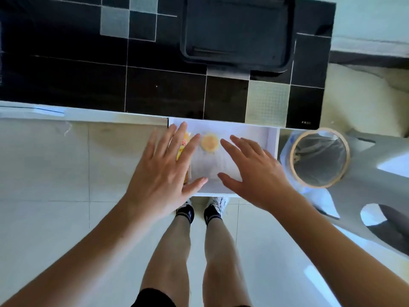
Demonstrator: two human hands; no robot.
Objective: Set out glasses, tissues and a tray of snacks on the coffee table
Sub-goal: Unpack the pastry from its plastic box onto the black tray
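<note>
A black coffee table patterned with pale squares fills the top of the head view, its long axis running left to right, and a dark tray lies flat on its far right part, long side along the table. Below the table's near edge a white drawer stands pulled out toward the person, whose legs and shoes show beneath it on the pale tiled floor. To the right of the drawer stands a round bin lined with a clear bag, beside a grey chair. Both hands reach over the open drawer, palms down. The left hand is spread, fingers straight and released, over a yellow snack packet that lies along the drawer's left side, its long axis running from the table toward the person; whether the fingers touch it cannot be told. The right hand is likewise spread, fingers relaxed and holding nothing, over the drawer's right half. Between the two hands, near the drawer's back, a small round yellow snack lies in a clear wrapper, apart from both hands.
</note>
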